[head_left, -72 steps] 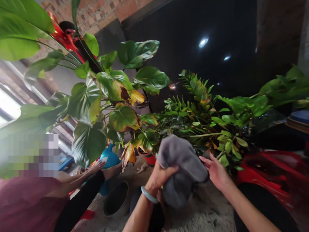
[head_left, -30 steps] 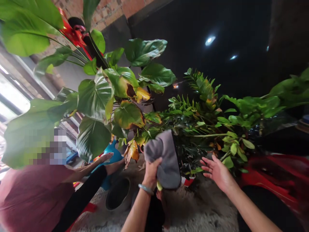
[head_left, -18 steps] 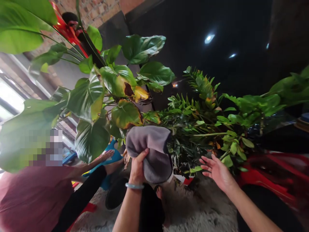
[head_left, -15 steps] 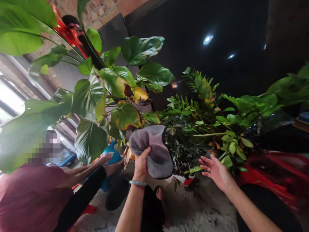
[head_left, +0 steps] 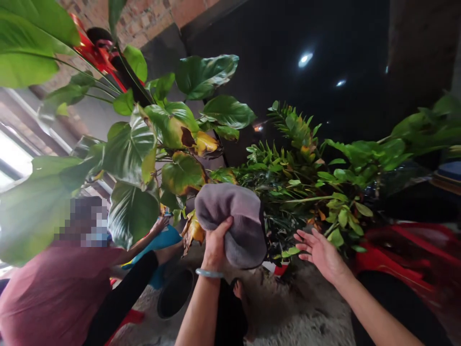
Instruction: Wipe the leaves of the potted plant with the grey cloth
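My left hand [head_left: 215, 246], with a pale bangle on the wrist, grips a grey cloth [head_left: 234, 218] and holds it up against the foliage of a small-leaved plant [head_left: 291, 185]. A yellow-brown dead leaf [head_left: 192, 229] hangs just left of the cloth. My right hand [head_left: 319, 251] is open with fingers spread, palm toward the plant's lower leaves, holding nothing.
A big-leaved plant [head_left: 144, 144] with some yellowed leaves fills the left. A person in a maroon top [head_left: 54, 298] reaches a hand toward a blue pot [head_left: 163, 240]. An empty dark pot [head_left: 175, 293] sits on the rough floor. A red object [head_left: 403, 259] lies at right.
My left hand has shifted the cloth a little left and up over the leaves. My right hand stays open beside the plant. The other person has leaned in slightly.
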The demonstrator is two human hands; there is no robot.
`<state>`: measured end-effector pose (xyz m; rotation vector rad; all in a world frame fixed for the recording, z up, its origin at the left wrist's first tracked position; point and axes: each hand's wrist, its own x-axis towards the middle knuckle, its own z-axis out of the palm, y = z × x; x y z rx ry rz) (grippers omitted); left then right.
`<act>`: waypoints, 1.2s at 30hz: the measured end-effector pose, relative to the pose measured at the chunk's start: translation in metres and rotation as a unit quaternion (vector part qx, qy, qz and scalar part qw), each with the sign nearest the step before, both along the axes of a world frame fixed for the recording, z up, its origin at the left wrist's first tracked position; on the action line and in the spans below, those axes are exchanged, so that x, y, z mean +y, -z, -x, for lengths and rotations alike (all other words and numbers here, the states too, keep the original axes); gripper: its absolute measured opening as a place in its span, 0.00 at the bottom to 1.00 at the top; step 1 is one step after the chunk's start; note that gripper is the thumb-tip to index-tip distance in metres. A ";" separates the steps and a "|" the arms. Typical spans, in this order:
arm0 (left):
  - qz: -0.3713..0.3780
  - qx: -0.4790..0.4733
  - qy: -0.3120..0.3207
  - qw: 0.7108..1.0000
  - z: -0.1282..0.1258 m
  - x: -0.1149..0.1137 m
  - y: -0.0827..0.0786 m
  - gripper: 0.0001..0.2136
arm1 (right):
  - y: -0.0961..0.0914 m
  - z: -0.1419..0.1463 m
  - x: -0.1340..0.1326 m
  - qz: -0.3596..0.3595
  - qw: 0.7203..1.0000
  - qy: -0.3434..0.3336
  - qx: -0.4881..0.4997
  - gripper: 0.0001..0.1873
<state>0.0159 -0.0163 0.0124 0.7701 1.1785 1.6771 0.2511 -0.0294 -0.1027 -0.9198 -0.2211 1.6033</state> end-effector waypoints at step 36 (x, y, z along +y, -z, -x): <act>0.102 -0.071 0.053 0.991 -0.073 -0.059 0.084 0.30 | -0.011 0.020 -0.056 -0.037 0.967 0.110 -0.225 0.25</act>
